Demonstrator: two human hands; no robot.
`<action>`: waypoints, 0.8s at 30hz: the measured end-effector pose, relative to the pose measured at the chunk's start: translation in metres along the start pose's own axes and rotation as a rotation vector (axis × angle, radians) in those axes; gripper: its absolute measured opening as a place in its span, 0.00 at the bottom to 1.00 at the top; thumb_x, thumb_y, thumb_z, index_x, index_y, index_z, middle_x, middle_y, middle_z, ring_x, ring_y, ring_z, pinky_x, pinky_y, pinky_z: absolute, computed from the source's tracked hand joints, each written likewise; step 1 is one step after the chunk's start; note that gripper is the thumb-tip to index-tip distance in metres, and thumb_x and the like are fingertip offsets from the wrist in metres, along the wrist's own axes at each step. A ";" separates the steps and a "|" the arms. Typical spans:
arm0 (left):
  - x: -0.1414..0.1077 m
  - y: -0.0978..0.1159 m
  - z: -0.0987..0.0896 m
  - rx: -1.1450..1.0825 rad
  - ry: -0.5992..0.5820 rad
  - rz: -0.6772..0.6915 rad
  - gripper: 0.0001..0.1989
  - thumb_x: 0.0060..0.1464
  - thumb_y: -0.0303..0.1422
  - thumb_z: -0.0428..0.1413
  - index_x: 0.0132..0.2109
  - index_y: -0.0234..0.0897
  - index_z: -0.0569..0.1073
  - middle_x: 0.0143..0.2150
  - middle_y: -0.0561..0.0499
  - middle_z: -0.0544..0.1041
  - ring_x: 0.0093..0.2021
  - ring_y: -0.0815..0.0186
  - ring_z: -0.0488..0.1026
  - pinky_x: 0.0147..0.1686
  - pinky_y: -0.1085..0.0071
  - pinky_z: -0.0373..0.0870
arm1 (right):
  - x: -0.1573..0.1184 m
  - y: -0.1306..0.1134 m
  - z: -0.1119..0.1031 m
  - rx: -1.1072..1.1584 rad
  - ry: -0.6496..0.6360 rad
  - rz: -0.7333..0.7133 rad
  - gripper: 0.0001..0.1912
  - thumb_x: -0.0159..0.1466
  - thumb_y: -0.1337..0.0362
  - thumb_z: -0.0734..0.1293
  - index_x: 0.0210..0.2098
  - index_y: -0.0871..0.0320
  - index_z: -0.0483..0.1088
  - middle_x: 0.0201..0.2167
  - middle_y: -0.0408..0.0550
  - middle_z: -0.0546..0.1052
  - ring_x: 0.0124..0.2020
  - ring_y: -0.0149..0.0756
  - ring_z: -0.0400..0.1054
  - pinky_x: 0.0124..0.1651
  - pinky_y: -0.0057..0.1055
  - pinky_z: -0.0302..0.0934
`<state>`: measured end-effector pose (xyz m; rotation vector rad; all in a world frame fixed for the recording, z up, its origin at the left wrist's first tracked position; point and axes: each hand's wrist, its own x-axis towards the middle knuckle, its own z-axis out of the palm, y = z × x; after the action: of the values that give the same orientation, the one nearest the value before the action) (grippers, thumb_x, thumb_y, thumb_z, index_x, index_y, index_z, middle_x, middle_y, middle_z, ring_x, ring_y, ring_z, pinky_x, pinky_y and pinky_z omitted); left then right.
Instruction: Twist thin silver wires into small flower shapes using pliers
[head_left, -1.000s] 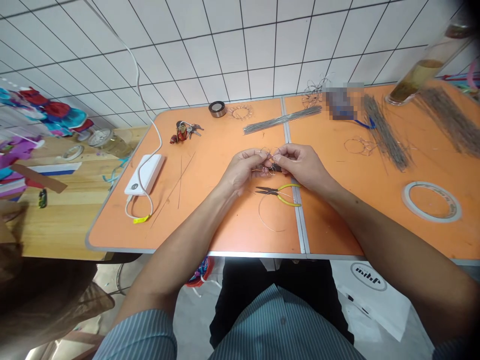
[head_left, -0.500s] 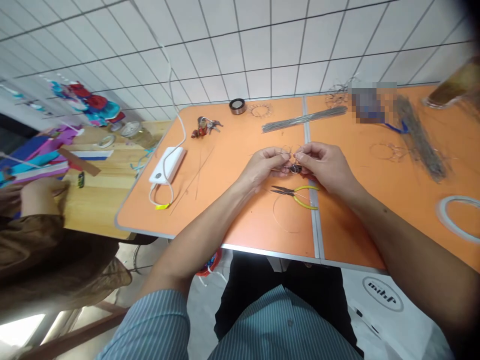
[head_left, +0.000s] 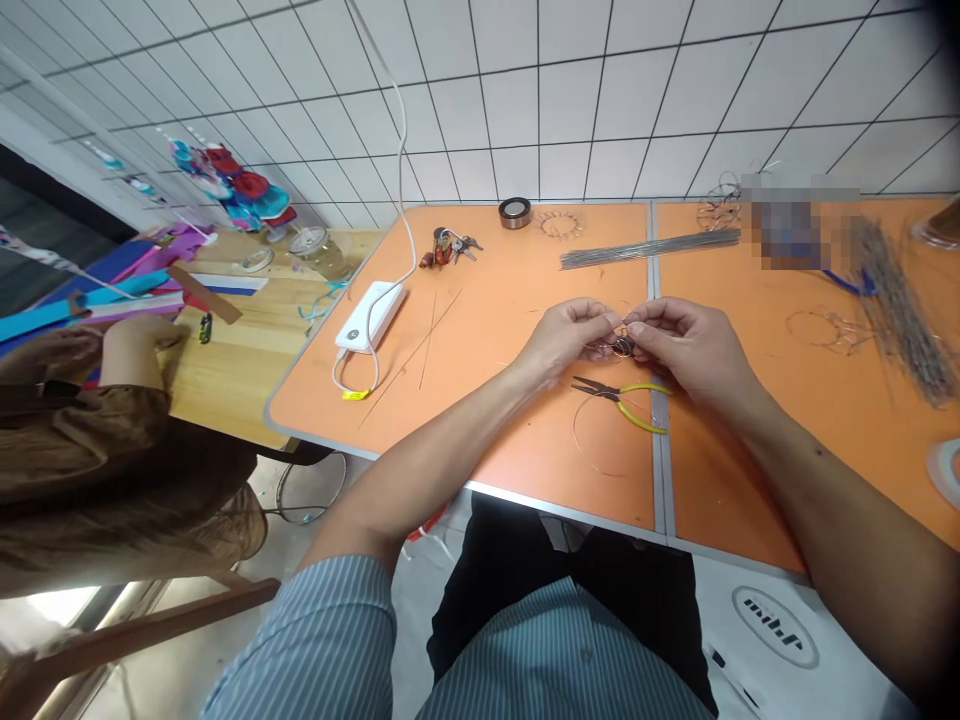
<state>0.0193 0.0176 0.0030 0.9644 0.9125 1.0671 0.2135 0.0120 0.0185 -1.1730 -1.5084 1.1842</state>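
Note:
Above the orange table [head_left: 480,440], both my hands meet over a small bent-wire piece [head_left: 622,346] with a dark part in it. My left hand [head_left: 581,335] pinches its thin wire from the left. From the right, my right hand [head_left: 679,340] pinches the same piece between thumb and index finger. The fingertips hide much of the wire. Just below them lie yellow-handled pliers [head_left: 619,391], jaws pointing left. A loose curved wire [head_left: 577,440] rests beside the pliers.
A wire bundle [head_left: 649,248], tape roll [head_left: 515,212], keys [head_left: 452,247] and white power strip [head_left: 370,316] lie on the table. Another wire bundle [head_left: 904,310] is at right. At left, a co-worker's arm [head_left: 135,355] rests by a wooden table [head_left: 225,380] with coloured strips.
The whole view has shifted, so the table things appear further right. Both hands keep pinching the wire piece, with little visible change in their hold.

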 end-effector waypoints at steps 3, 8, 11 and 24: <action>-0.001 0.001 0.002 -0.011 0.015 0.007 0.14 0.60 0.35 0.73 0.35 0.35 0.75 0.31 0.53 0.80 0.28 0.71 0.77 0.36 0.71 0.75 | 0.000 0.000 0.000 0.022 0.000 0.016 0.19 0.60 0.50 0.84 0.40 0.55 0.81 0.34 0.48 0.82 0.29 0.33 0.72 0.33 0.33 0.69; -0.004 0.007 0.003 -0.025 0.067 0.057 0.12 0.61 0.33 0.71 0.36 0.35 0.76 0.32 0.53 0.80 0.29 0.72 0.77 0.34 0.73 0.73 | -0.002 -0.003 0.001 0.009 -0.030 0.040 0.24 0.59 0.46 0.85 0.43 0.54 0.81 0.33 0.47 0.81 0.30 0.34 0.74 0.34 0.32 0.71; -0.006 0.010 0.004 -0.020 0.070 0.047 0.08 0.61 0.30 0.68 0.36 0.36 0.77 0.32 0.53 0.80 0.30 0.71 0.77 0.35 0.73 0.74 | -0.002 -0.004 0.001 -0.002 -0.036 0.049 0.23 0.59 0.44 0.85 0.38 0.55 0.80 0.30 0.46 0.80 0.29 0.33 0.72 0.32 0.31 0.68; -0.005 0.006 0.004 -0.038 -0.035 -0.029 0.05 0.63 0.24 0.63 0.38 0.33 0.75 0.33 0.50 0.83 0.31 0.71 0.81 0.41 0.72 0.79 | -0.004 -0.004 0.001 0.071 0.104 0.042 0.20 0.63 0.46 0.83 0.34 0.54 0.78 0.28 0.46 0.77 0.25 0.33 0.69 0.27 0.31 0.69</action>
<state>0.0206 0.0132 0.0102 0.9334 0.8728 1.0366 0.2130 0.0076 0.0218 -1.2050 -1.3594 1.1772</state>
